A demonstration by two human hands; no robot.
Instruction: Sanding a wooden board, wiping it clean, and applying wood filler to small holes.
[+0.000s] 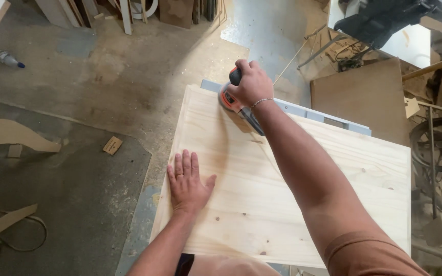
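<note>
While the right hand [251, 82] wraps closed around the top of an orange and grey sander [231, 98], the tool sits on the far left corner of a pale wooden panel [333, 189]. Directly beneath that hand, the sander's pad touches the wood. Nearer the body and to the left of the sander, the left hand [186, 181] lies flat on the panel with fingers spread, close to its left edge, well apart from the tool. Beyond the right hand, a grey worktop [308, 113] edge shows past the panel. Left of both hands, wood offcuts [11, 134] lie on the dusty floor [103, 76].
</note>
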